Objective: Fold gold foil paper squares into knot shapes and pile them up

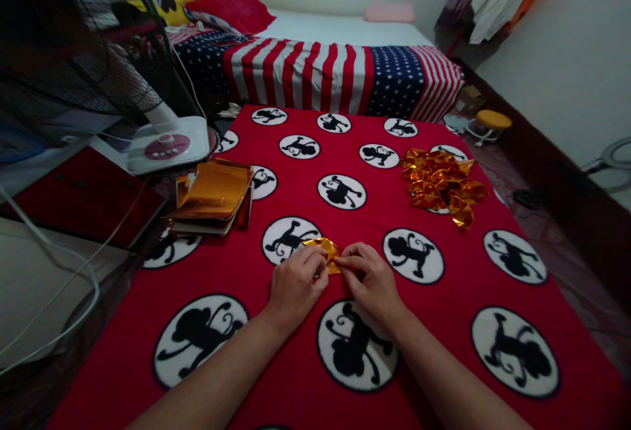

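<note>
Between my hands, low over the red cloth, is a small piece of shiny gold foil paper (pixel 331 247), partly folded. My left hand (pixel 298 280) pinches its left side, with the fingers curled over it. Fingertips of my right hand (pixel 367 279) press together at its right edge. My fingers cover part of the foil paper, so its full shape is hidden. To the left lies a stack of gold foil sheets (pixel 217 190). A heap of folded gold foil pieces (pixel 438 183) rests on the cloth at the right.
The red cloth with monkey circles (pixel 458 311) covers the surface before me. A fan (pixel 170 144) stands at the left by a dark red box (pixel 83 193) and loose white cables (pixel 81 265). Behind is a bed (pixel 315 75); a yellow-topped stool (pixel 493 119) stands at the right.
</note>
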Demonstrator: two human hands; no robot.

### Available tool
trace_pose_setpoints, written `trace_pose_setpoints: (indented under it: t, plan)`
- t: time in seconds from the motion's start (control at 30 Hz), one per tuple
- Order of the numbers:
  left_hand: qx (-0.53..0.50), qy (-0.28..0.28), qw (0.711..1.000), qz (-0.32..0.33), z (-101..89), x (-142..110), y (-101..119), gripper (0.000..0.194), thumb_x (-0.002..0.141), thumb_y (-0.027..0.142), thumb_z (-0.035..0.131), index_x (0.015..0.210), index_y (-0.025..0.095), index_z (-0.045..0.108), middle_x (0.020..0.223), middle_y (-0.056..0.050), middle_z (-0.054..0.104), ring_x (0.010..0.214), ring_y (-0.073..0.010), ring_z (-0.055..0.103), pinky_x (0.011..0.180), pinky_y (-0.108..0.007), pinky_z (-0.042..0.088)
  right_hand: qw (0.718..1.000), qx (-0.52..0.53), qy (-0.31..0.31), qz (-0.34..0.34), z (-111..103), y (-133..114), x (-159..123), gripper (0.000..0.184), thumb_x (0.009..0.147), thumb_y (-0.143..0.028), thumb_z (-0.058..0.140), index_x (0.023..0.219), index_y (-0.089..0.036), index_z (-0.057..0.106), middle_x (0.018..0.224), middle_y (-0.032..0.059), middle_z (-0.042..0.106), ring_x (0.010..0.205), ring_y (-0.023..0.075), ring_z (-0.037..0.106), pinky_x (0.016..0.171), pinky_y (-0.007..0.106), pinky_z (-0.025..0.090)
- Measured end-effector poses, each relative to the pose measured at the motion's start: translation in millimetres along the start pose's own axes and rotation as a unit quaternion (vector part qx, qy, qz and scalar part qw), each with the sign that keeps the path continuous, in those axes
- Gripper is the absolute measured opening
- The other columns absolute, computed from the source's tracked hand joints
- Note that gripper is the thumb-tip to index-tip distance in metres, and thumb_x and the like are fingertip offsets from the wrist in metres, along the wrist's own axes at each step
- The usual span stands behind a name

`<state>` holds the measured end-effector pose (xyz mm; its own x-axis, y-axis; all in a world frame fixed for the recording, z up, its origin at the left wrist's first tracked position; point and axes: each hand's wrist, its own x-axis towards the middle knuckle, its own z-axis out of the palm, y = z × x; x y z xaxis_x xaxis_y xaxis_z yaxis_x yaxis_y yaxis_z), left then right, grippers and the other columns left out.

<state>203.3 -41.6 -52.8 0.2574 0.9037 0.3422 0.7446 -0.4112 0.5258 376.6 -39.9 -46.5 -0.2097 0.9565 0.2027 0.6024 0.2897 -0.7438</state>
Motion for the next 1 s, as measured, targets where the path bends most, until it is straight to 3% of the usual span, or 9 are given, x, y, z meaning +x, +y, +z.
trace_pose_setpoints:
  t: [0.17, 0.33, 0.6, 1.0]
  plan:
    - [0.005, -0.012, 1.0, 0.018, -0.2, -1.5, -1.9, 0.025, 0.082, 0.013, 0.061, 0.103, 0.025, 0.065, 0.108, -0.002, 0.068, 0.097, -0.0183, 0.064, 0.083, -0.03, 0.053, 1.0, 0.002, 0.002, -0.003, -0.1, 0.3, -0.5, 0.024, 0.083, -0.008, 0.057, 0.09, -0.024, 0.073, 0.09, 0.0041, 0.061, 0.088, 0.0187, 0.056, 0.079, 0.033, 0.047]
    - [0.002, -0.016, 1.0, 0.026, 0.2, -1.7, -3.8, 0.02, 0.085, 0.016, 0.06, 0.099, 0.026, 0.07, 0.11, -0.002, 0.067, 0.098, -0.0185, 0.064, 0.085, -0.031, 0.053, 1.0, 0.009, -0.002, -0.001, -0.6, 2.5, -0.5, 0.026, 0.083, -0.008, 0.055, 0.092, -0.025, 0.074, 0.091, 0.0047, 0.062, 0.088, 0.0188, 0.056, 0.079, 0.034, 0.047]
    - [0.002, -0.019, 1.0, 0.019, -0.9, -0.4, -1.9, 0.021, 0.084, 0.015, 0.06, 0.098, 0.025, 0.072, 0.109, -0.002, 0.068, 0.096, -0.0183, 0.065, 0.083, -0.031, 0.054, 0.999, 0.038, -0.033, 0.009, -6.1, 4.8, 3.0, 0.045, 0.077, 0.003, 0.044, 0.094, -0.026, 0.074, 0.091, 0.0033, 0.062, 0.09, 0.017, 0.057, 0.081, 0.032, 0.047]
    - [0.01, -0.012, 1.0, 0.024, -1.6, -0.8, -1.4, 0.02, 0.083, 0.016, 0.062, 0.098, 0.025, 0.071, 0.109, -0.003, 0.067, 0.096, -0.0185, 0.065, 0.082, -0.031, 0.055, 0.999, 0.015, 0.007, 0.046, 2.3, -3.6, 0.7, 0.012, 0.08, -0.02, 0.066, 0.09, -0.024, 0.072, 0.091, 0.0038, 0.062, 0.088, 0.0191, 0.058, 0.078, 0.032, 0.049]
